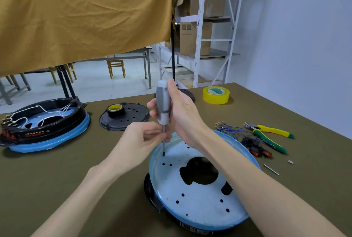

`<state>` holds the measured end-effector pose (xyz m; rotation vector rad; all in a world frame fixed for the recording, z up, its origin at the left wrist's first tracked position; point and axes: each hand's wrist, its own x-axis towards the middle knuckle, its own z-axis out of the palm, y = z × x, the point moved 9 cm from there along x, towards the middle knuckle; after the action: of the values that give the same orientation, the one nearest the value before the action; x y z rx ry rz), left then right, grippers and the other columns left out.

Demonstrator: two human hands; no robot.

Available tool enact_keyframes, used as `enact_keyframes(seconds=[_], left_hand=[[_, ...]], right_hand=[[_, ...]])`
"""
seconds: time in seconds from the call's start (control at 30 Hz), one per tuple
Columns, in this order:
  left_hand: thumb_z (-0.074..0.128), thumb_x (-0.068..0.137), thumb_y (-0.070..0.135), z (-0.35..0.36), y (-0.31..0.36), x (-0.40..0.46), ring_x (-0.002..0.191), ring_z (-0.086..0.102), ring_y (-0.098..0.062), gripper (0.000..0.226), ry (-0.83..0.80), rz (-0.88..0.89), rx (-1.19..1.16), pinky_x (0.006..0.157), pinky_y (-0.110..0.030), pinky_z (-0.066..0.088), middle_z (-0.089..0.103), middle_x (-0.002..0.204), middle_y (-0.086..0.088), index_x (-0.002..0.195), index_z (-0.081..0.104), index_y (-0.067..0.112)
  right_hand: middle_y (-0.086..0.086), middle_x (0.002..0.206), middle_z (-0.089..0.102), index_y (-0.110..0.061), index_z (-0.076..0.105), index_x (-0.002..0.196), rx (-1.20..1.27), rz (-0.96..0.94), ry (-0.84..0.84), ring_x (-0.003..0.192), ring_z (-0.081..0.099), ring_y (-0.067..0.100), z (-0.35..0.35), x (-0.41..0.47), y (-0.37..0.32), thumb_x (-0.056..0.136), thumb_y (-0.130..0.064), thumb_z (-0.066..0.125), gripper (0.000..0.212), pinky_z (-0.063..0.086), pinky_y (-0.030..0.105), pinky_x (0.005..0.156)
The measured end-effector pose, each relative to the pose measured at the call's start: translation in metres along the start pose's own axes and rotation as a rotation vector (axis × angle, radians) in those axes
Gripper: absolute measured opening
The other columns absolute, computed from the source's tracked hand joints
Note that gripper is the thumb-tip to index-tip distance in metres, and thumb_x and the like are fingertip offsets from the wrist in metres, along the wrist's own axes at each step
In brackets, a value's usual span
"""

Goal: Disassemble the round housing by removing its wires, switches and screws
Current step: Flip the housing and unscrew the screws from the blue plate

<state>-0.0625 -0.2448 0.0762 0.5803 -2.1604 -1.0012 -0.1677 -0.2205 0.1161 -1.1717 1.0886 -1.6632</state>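
2nd round housing (44, 124), wires still in, far left on table. L hand (142, 139) pinches screwdriver (163, 107) shaft; R hand (181, 114) grips handle upright, tip in hole of blue round housing (200, 194), front centre. Removed wires (227, 129), switches (256, 146), pliers (270, 135) at right.

An olive-green table (95, 170) is carrying a light-blue round housing (192, 198) with black holes, a grey-and-white screwdriver (163, 103), yellow tape (216, 95), yellow-green pliers (270, 133), and blue wires (228, 129).
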Motion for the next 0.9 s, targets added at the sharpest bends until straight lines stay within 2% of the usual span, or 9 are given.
enact_keyframes(seconds=[0.17, 0.3, 0.37, 0.47, 0.57, 0.67, 0.77, 0.83, 0.9], left_hand=[[0.085, 0.083, 0.022, -0.008, -0.002, 0.0, 0.068, 0.069, -0.015, 0.014, 0.189, -0.02, 0.091, 0.069, -0.028, 0.059, 0.074, 0.073, 0.006, 0.078, 0.072, 0.025], [0.065, 0.1, 0.014, 0.009, 0.0, 0.002, 0.098, 0.074, -0.007, 0.016, -0.064, 0.01, 0.09, 0.091, -0.028, 0.057, 0.078, 0.101, 0.012, 0.104, 0.075, 0.025], [0.065, 0.1, 0.01, 0.006, -0.001, 0.002, 0.097, 0.076, -0.006, 0.019, -0.053, 0.005, 0.053, 0.091, -0.025, 0.058, 0.08, 0.1, 0.013, 0.107, 0.077, 0.022], [0.083, 0.086, 0.018, -0.007, -0.003, 0.0, 0.074, 0.074, -0.004, 0.006, 0.144, -0.016, 0.078, 0.076, -0.02, 0.059, 0.078, 0.077, 0.011, 0.085, 0.079, 0.023], [0.088, 0.081, 0.026, -0.009, -0.005, 0.0, 0.06, 0.064, -0.005, 0.019, 0.233, -0.031, 0.141, 0.061, -0.016, 0.052, 0.071, 0.069, 0.006, 0.073, 0.07, 0.023], [0.075, 0.094, 0.023, 0.001, 0.001, 0.004, 0.079, 0.071, -0.006, 0.005, 0.037, 0.001, 0.184, 0.074, -0.025, 0.056, 0.076, 0.084, 0.012, 0.092, 0.074, 0.028], [0.07, 0.097, 0.015, 0.0, 0.001, 0.005, 0.094, 0.073, 0.0, 0.017, -0.05, 0.008, 0.166, 0.083, -0.024, 0.054, 0.079, 0.093, 0.02, 0.106, 0.076, 0.028], [0.079, 0.09, 0.02, -0.007, 0.002, 0.004, 0.081, 0.072, -0.001, 0.008, 0.049, -0.004, 0.167, 0.074, -0.016, 0.051, 0.078, 0.082, 0.017, 0.089, 0.078, 0.028], [0.086, 0.082, 0.025, -0.011, 0.001, 0.002, 0.065, 0.066, -0.004, 0.017, 0.155, -0.011, 0.199, 0.063, -0.013, 0.048, 0.073, 0.07, 0.01, 0.073, 0.072, 0.024]], right_hand=[[0.005, 0.087, 0.073, -0.006, 0.053, 0.114, -0.025, -0.077, 0.021, 0.07, 0.07, 0.02, -0.002, -0.003, -0.005, 0.09, -0.047, 0.072, 0.051, 0.057, 0.03, 0.064], [0.009, 0.091, 0.075, -0.007, 0.057, 0.106, 0.034, -0.057, 0.043, 0.078, 0.072, 0.023, -0.005, -0.002, -0.003, 0.096, -0.045, 0.065, 0.039, 0.058, 0.032, 0.07], [0.009, 0.091, 0.076, -0.007, 0.061, 0.108, 0.018, -0.046, 0.033, 0.078, 0.072, 0.023, -0.003, -0.001, -0.002, 0.101, -0.048, 0.054, 0.043, 0.056, 0.03, 0.068], [0.006, 0.09, 0.075, -0.008, 0.06, 0.114, -0.033, -0.063, 0.01, 0.075, 0.071, 0.022, 0.0, -0.001, -0.003, 0.093, -0.053, 0.065, 0.05, 0.056, 0.031, 0.065], [0.004, 0.089, 0.074, -0.008, 0.058, 0.115, -0.048, -0.084, -0.006, 0.072, 0.071, 0.023, 0.0, -0.002, -0.003, 0.086, -0.041, 0.078, 0.049, 0.058, 0.032, 0.067], [0.007, 0.094, 0.076, -0.005, 0.064, 0.11, -0.009, -0.063, 0.022, 0.081, 0.074, 0.02, -0.005, -0.002, -0.002, 0.095, -0.037, 0.072, 0.036, 0.058, 0.031, 0.068], [0.004, 0.094, 0.073, -0.002, 0.071, 0.112, -0.065, -0.03, 0.042, 0.081, 0.069, 0.016, -0.007, -0.001, 0.0, 0.1, -0.047, 0.059, 0.048, 0.056, 0.034, 0.077], [0.003, 0.091, 0.071, -0.004, 0.069, 0.114, -0.095, -0.047, 0.034, 0.078, 0.068, 0.017, -0.005, -0.001, 0.0, 0.094, -0.051, 0.066, 0.052, 0.056, 0.035, 0.077], [0.001, 0.087, 0.072, -0.007, 0.063, 0.117, -0.084, -0.061, 0.034, 0.074, 0.069, 0.019, -0.004, -0.001, -0.002, 0.084, -0.048, 0.077, 0.054, 0.056, 0.032, 0.072]])
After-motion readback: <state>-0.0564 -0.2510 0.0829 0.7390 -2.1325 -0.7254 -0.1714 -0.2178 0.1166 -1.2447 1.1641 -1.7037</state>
